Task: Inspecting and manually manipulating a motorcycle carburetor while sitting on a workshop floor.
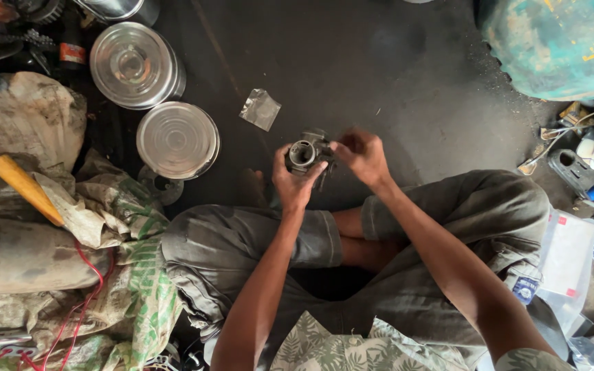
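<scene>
Keep your left hand point(295, 180) wrapped firmly round the carburettor point(306, 152); your right hand point(362, 156) seems to pinch its far-side fitting, so turn gently.

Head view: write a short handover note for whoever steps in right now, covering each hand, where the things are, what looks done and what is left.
Left hand: grips the grey metal part from below, its round opening facing up.
Right hand: fingertips pinch at the part's right side; what they hold is too small to tell.
Nearby: small clear plastic bag on the dark floor; two round metal tins to the left.
Done: part is lifted over the crossed legs.
Left: cannot tell from here; the right hand's fiddling at the part's side is unfinished.
</scene>
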